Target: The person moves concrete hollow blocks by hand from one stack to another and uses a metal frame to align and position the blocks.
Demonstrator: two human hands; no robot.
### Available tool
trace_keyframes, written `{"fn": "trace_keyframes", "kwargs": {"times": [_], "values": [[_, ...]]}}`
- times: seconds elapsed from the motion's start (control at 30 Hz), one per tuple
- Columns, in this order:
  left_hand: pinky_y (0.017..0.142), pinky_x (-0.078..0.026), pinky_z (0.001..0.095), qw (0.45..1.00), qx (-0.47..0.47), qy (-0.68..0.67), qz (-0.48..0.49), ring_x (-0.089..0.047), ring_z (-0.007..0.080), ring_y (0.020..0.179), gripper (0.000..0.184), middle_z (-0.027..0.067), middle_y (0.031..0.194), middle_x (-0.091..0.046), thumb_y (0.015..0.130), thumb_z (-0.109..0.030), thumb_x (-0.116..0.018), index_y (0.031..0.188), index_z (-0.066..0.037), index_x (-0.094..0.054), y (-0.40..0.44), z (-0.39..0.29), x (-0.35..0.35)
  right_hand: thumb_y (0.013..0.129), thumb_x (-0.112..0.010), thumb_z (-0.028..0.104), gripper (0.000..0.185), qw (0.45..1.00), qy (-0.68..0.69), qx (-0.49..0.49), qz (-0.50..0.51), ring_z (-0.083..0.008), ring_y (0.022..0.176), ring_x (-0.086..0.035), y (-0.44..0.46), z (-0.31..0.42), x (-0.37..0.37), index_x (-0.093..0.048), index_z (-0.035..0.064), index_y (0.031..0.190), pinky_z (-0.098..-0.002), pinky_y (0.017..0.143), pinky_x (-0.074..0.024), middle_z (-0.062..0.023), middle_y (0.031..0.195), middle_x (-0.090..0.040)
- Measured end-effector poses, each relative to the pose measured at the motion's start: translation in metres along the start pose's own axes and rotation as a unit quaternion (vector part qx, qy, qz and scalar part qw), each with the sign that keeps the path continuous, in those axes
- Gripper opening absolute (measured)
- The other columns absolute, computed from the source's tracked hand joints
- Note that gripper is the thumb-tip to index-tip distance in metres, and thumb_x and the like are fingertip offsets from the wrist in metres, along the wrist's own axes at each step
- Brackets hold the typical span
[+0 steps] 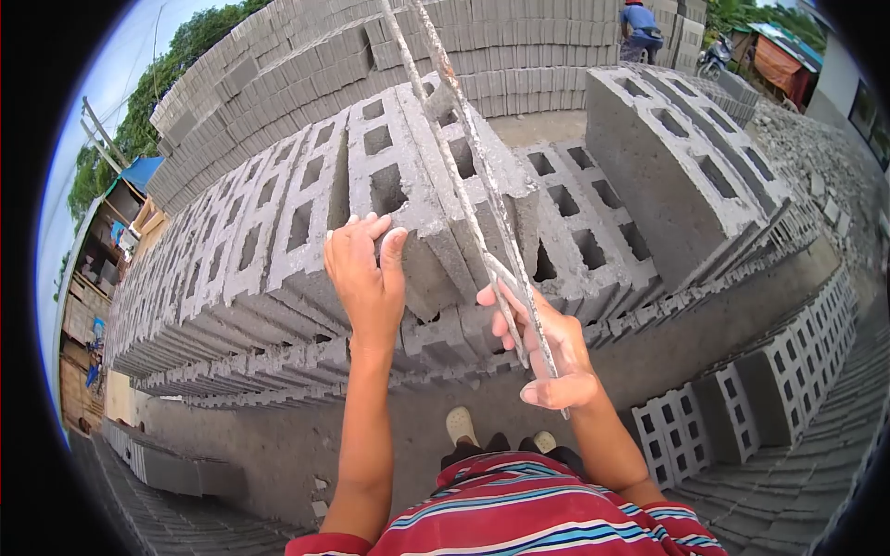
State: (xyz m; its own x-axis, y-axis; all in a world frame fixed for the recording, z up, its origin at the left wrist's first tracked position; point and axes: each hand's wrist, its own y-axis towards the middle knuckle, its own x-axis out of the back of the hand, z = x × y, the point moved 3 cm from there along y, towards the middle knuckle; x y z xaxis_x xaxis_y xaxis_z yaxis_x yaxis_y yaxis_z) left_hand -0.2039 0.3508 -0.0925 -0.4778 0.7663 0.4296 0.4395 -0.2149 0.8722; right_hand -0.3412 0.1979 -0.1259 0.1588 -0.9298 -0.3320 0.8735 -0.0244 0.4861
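Two long, rough metal rods (461, 185) run from the top of the view down to my right hand (556, 347). A short crosspiece links them near my fingers. My right hand is closed around their lower part, fingers behind and thumb at the front near the ends. My left hand (364, 278) is at the front upper edge of a hollow concrete block (417, 218), fingers bent slightly and thumb apart. Whether its fingertips press on the block I cannot tell. Behind the rods, another hollow block (514, 190) stands in the row.
More hollow blocks (686, 167) stand to the right of the rods. Stacked block walls (519, 56) rise behind, with a person in blue (640, 32) beside them. Block rows (677, 426) lie at the lower right. Rubble (807, 157) lines the right side; my shoes (461, 426) are on bare ground.
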Motion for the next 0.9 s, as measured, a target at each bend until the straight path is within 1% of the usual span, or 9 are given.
{"fn": "trace_keyframes", "kwargs": {"times": [0.13,0.17,0.3,0.4,0.47,0.53,0.57,0.7,0.9], "values": [[0.088,-0.034,0.0408,1.0,-0.001,-0.005,-0.007,-0.051,0.0318,0.097,0.025,0.0136,0.094,-0.057,0.085,-0.026,-0.058,0.094,-0.003,-0.061,0.0,-0.001,0.0,0.039,-0.059,0.02,0.103,0.991,0.009,-0.135,-0.02,-0.0137,0.085,-0.04,-0.007,-0.035,0.014,-0.031,-0.004,0.136,-0.0234,0.071,-0.0352,-0.0088,0.116,-0.044],[0.088,-0.034,0.0409,1.0,-0.002,-0.006,-0.012,-0.051,0.0318,0.097,0.025,0.0136,0.094,-0.057,0.084,-0.026,-0.058,0.094,-0.003,-0.061,0.0,-0.001,-0.001,0.038,-0.061,0.023,0.107,0.99,0.009,-0.137,-0.023,-0.015,0.086,-0.044,-0.009,-0.038,0.015,-0.03,-0.0064,0.135,-0.0244,0.07,-0.0369,-0.0141,0.12,-0.043],[0.089,-0.034,0.0408,1.0,0.0,-0.01,-0.011,-0.051,0.0313,0.097,0.024,0.0133,0.094,-0.057,0.084,-0.025,-0.059,0.093,-0.003,-0.061,0.001,-0.002,-0.001,0.04,-0.059,0.023,0.104,0.993,-0.022,-0.117,-0.018,-0.0168,0.089,-0.047,-0.006,-0.021,0.01,-0.03,-0.0079,0.135,-0.0265,0.074,-0.0387,-0.0167,0.123,-0.043],[0.089,-0.034,0.0408,1.0,0.001,-0.008,-0.01,-0.051,0.0311,0.097,0.023,0.0131,0.094,-0.057,0.084,-0.025,-0.059,0.093,-0.004,-0.061,0.001,-0.001,0.0,0.045,-0.058,0.02,0.092,1.0,-0.024,-0.003,0.005,-0.0155,0.102,-0.046,0.004,0.011,0.003,-0.037,-0.0071,0.131,-0.0264,0.081,-0.0388,-0.0127,0.126,-0.043],[0.089,-0.034,0.041,1.0,0.001,-0.009,-0.011,-0.05,0.0311,0.097,0.023,0.013,0.094,-0.057,0.084,-0.025,-0.06,0.093,-0.004,-0.061,0.0,-0.001,0.0,0.07,-0.061,0.021,0.062,0.988,-0.133,0.05,-0.054,-0.0149,0.097,-0.052,0.012,0.037,0.001,-0.046,-0.0088,0.122,-0.026,0.077,-0.0421,-0.0146,0.116,-0.052],[0.09,-0.033,0.0414,1.0,0.007,-0.016,-0.01,-0.05,0.0312,0.097,0.023,0.0131,0.094,-0.057,0.084,-0.025,-0.059,0.093,-0.004,-0.061,-0.001,-0.001,0.001,0.083,-0.059,0.024,0.048,0.966,-0.181,-0.034,-0.181,-0.0121,0.084,-0.054,0.013,0.066,-0.011,-0.05,-0.0095,0.116,-0.0239,0.071,-0.0431,-0.0121,0.102,-0.057],[0.091,-0.033,0.0416,1.0,0.006,-0.02,-0.009,-0.05,0.0313,0.098,0.023,0.0131,0.094,-0.057,0.084,-0.025,-0.059,0.093,-0.004,-0.061,0.0,-0.001,0.001,0.093,-0.048,0.033,0.043,0.946,-0.229,0.028,-0.226,-0.0052,0.062,-0.047,0.011,0.062,-0.01,-0.057,-0.0076,0.102,-0.0192,0.055,-0.0377,-0.0017,0.074,-0.054],[0.094,-0.031,0.0432,1.0,0.015,-0.014,0.008,-0.05,0.0312,0.099,0.025,0.0134,0.096,-0.056,0.085,-0.027,-0.057,0.094,-0.004,-0.06,0.0,-0.001,0.001,0.09,-0.035,0.057,0.063,0.938,-0.147,0.093,-0.299,-0.0044,0.042,-0.027,0.032,0.071,-0.014,-0.053,-0.0005,0.073,-0.0208,0.039,-0.0203,0.0053,0.053,-0.026],[0.096,-0.03,0.0445,1.0,0.016,0.0,0.027,-0.05,0.0311,0.1,0.027,0.0135,0.098,-0.056,0.087,-0.028,-0.055,0.096,-0.003,-0.059,0.0,-0.001,0.002,0.091,-0.036,0.054,0.056,0.919,-0.15,0.212,-0.297,-0.0056,0.041,-0.025,0.078,0.075,-0.025,-0.038,0.006,0.062,-0.022,0.038,-0.0187,0.0036,0.052,-0.026]]}}
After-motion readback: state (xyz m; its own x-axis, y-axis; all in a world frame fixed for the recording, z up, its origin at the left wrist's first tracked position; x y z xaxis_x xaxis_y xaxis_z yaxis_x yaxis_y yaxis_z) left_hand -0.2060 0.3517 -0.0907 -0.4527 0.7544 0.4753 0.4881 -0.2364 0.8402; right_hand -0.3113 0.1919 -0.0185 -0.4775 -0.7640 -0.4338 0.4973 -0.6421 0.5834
